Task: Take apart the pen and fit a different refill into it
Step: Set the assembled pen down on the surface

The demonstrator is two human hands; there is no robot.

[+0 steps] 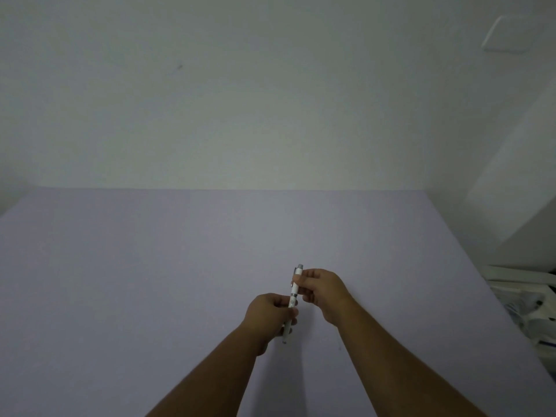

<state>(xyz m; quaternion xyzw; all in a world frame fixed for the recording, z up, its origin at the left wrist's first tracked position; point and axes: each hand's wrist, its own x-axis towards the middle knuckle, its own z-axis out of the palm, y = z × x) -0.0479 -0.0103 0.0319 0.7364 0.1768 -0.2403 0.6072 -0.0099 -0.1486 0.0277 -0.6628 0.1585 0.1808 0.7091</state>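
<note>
A slim white pen (293, 293) with a grey cap end and a metal band is held nearly upright above the lilac table (150, 281). My left hand (269, 316) grips its lower half, with the tip sticking out below the fingers. My right hand (322, 291) pinches the upper half near the clip. The pen is in one piece. No separate refill is in view.
A white wall rises behind the table's far edge. Off the table's right edge lies a pile of white bags and cloth (523, 299). A pale rectangular plate (508, 33) is mounted on the wall at the upper right.
</note>
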